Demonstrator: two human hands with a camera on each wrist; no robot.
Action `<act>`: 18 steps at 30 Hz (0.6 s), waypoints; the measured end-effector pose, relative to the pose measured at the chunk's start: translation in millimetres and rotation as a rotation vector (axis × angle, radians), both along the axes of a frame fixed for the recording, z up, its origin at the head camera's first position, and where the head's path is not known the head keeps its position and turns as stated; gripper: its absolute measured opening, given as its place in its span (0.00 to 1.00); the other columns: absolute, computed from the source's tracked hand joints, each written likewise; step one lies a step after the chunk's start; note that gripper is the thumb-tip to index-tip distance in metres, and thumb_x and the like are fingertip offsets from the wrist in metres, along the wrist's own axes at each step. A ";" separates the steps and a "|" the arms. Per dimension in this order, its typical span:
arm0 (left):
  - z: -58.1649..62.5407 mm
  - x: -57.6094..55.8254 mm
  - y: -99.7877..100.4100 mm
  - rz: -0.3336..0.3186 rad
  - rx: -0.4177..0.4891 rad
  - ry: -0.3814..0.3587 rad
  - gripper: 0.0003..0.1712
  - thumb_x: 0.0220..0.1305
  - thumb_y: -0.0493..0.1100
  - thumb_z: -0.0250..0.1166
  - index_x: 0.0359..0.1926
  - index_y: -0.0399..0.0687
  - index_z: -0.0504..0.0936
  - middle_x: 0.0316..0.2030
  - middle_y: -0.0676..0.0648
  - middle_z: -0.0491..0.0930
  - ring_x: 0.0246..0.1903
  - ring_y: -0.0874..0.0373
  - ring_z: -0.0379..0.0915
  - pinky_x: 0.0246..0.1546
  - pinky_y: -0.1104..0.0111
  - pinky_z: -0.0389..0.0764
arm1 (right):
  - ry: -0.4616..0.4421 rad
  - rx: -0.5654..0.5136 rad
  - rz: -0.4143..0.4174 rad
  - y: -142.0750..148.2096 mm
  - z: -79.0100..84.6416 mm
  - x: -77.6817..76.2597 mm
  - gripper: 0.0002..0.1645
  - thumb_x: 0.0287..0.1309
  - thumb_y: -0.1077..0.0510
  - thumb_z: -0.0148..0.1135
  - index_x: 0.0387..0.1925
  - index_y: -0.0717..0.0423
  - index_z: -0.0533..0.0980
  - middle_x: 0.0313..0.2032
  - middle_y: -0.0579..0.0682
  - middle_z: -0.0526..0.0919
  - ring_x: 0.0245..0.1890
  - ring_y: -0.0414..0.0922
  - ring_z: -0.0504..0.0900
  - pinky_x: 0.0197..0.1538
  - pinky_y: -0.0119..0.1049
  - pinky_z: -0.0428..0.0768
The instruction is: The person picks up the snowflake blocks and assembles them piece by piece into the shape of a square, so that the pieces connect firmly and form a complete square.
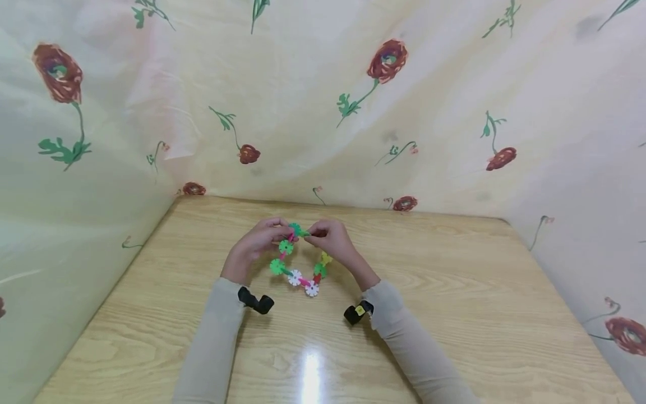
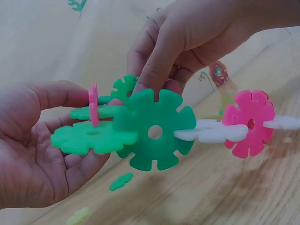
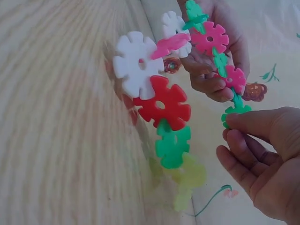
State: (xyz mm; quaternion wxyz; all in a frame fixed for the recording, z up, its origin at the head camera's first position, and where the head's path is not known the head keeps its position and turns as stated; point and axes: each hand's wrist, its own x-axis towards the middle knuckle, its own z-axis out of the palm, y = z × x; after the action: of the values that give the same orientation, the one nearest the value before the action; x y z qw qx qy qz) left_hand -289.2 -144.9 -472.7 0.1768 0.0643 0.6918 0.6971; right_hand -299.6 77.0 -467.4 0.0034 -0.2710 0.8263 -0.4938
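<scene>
Both hands hold a curved chain of slotted, flower-shaped plastic discs above the table, in green, pink, white, red and yellow. At its upper left, my left hand [image 1: 258,240] grips the chain, its thumb against a pink disc [image 2: 93,105] and its fingers behind and below. My right hand [image 1: 333,240] pinches a green disc [image 3: 230,117] at the chain's top end between thumb and fingers. From there the chain bends down past a dark green disc [image 2: 138,147] to a white disc [image 1: 312,288], then up by a red disc [image 3: 173,110] to a yellow disc [image 1: 326,258] near my right wrist.
The wooden table [image 1: 454,314] lies under both forearms, with a bright reflection near its front. Flowered cloth [image 1: 303,112] hangs behind it and at both sides. Each wrist wears a black camera strap [image 1: 254,300]. A green piece [image 2: 121,181] shows below the chain.
</scene>
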 end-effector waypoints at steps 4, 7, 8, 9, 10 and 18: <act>2.0 0.2 0.7 0.008 0.003 -0.001 0.08 0.76 0.41 0.58 0.36 0.48 0.78 0.33 0.54 0.88 0.36 0.59 0.84 0.40 0.65 0.82 | 0.047 0.022 -0.003 0.1 1.7 -1.8 0.03 0.60 0.66 0.70 0.34 0.64 0.88 0.31 0.58 0.86 0.28 0.39 0.77 0.32 0.27 0.77; 4.1 0.9 2.0 0.009 -0.004 -0.005 0.08 0.76 0.41 0.59 0.35 0.49 0.78 0.34 0.54 0.88 0.38 0.58 0.84 0.43 0.63 0.82 | 0.078 0.042 -0.010 1.7 2.6 -2.3 0.03 0.59 0.67 0.71 0.35 0.63 0.88 0.31 0.56 0.85 0.30 0.40 0.77 0.34 0.27 0.77; 4.7 1.2 2.4 0.008 -0.007 -0.005 0.08 0.76 0.41 0.59 0.35 0.49 0.78 0.34 0.54 0.88 0.38 0.58 0.84 0.43 0.62 0.82 | 0.085 0.045 -0.011 2.4 2.7 -2.4 0.03 0.59 0.67 0.71 0.35 0.63 0.88 0.31 0.56 0.85 0.31 0.40 0.77 0.35 0.27 0.77; 5.4 1.6 2.8 0.011 -0.011 -0.004 0.08 0.76 0.41 0.59 0.35 0.49 0.78 0.34 0.54 0.88 0.38 0.58 0.84 0.44 0.62 0.82 | 0.090 0.044 -0.009 2.8 2.8 -2.5 0.03 0.59 0.67 0.71 0.35 0.63 0.88 0.31 0.56 0.85 0.31 0.40 0.77 0.35 0.27 0.77; 6.3 2.0 3.1 0.015 -0.019 -0.003 0.08 0.76 0.42 0.59 0.35 0.49 0.79 0.34 0.54 0.88 0.38 0.58 0.84 0.44 0.62 0.82 | 0.090 0.039 -0.007 3.2 2.9 -2.5 0.03 0.59 0.67 0.71 0.35 0.63 0.88 0.31 0.56 0.85 0.31 0.41 0.78 0.35 0.27 0.78; 11.2 2.7 3.6 0.024 -0.054 0.023 0.08 0.75 0.43 0.60 0.36 0.47 0.80 0.33 0.53 0.87 0.37 0.57 0.82 0.42 0.63 0.81 | 0.138 0.032 0.019 3.2 2.7 -3.2 0.04 0.60 0.67 0.70 0.35 0.64 0.88 0.30 0.55 0.85 0.32 0.41 0.80 0.39 0.29 0.82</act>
State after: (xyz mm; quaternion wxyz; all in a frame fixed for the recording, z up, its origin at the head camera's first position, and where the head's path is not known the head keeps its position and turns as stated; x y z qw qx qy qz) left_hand -286.6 -141.3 -461.5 0.1621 0.0592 0.7129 0.6797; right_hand -302.7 80.2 -464.7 -0.0444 -0.3123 0.8296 -0.4607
